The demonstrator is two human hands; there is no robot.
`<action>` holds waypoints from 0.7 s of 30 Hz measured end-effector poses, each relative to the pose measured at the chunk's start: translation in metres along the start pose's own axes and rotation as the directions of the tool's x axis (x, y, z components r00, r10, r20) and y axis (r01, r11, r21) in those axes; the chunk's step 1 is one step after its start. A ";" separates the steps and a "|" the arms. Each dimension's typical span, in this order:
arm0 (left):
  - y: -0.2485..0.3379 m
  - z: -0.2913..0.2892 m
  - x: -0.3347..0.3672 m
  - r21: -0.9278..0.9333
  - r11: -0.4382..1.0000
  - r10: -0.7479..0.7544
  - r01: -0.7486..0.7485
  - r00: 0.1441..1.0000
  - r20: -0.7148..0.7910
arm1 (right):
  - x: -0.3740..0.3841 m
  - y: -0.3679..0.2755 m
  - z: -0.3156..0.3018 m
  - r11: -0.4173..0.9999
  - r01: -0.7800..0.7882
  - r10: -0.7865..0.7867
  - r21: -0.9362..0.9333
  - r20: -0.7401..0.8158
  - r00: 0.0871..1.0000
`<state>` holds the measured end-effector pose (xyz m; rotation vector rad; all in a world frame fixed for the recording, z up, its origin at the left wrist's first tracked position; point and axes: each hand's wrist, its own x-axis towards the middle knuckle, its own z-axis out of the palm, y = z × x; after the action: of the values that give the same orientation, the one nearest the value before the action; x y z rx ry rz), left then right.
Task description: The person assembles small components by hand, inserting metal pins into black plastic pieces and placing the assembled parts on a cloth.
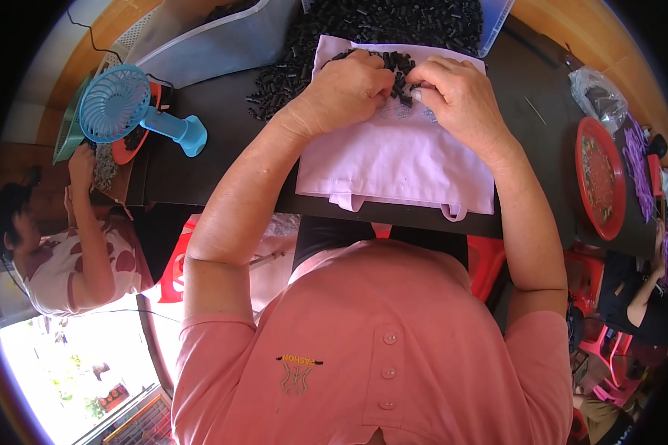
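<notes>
A pale pink cloth bag [393, 159] with two short handles lies on the dark table in front of me. Small black tube-like pieces [399, 65] are heaped on its far part, between my hands. Over this heap my left hand [349, 85] is closed, its fingers curled and their tips mostly hidden. Opposite it, my right hand [459, 96] brings thumb and forefinger together beside a black piece; what they pinch is too small to make out. Some tiny clear or greyish bits [402, 112] lie on the cloth just below the fingers.
Beyond the bag, a bin [493, 30] holds many black pieces, with more spilled [274, 83] at left. A grey tub [215, 48] and blue fan [137, 107] stand left. Right are a red basin [585, 182] and plastic bag [600, 96]. People sit at both sides.
</notes>
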<state>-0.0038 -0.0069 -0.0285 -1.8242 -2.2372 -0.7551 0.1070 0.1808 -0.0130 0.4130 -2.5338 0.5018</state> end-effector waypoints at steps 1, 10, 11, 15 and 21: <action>-0.001 0.002 0.000 0.002 1.000 -0.001 0.001 1.000 0.000 | 0.000 0.000 0.000 1.000 0.002 -0.002 -0.004 0.000 1.000; 0.014 -0.018 0.006 -0.504 0.756 -0.434 0.418 0.896 0.093 | 0.001 -0.003 -0.001 0.994 -0.028 0.033 0.102 -0.050 0.998; 0.011 -0.017 0.006 -0.461 0.796 -0.412 0.392 0.909 0.061 | 0.001 -0.002 -0.001 0.994 -0.027 0.032 0.103 -0.050 0.998; 0.000 -0.010 0.001 -0.357 0.893 -0.279 0.274 0.960 0.036 | 0.002 -0.002 0.000 0.992 -0.015 0.025 0.127 -0.078 0.997; 0.002 -0.007 0.000 -0.168 0.976 -0.125 0.136 0.989 0.076 | 0.000 0.000 0.000 0.993 -0.023 0.031 0.115 -0.063 0.998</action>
<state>-0.0037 -0.0101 -0.0224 -1.8132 -2.4214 -0.9546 0.1066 0.1807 -0.0133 0.3979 -2.4595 0.6617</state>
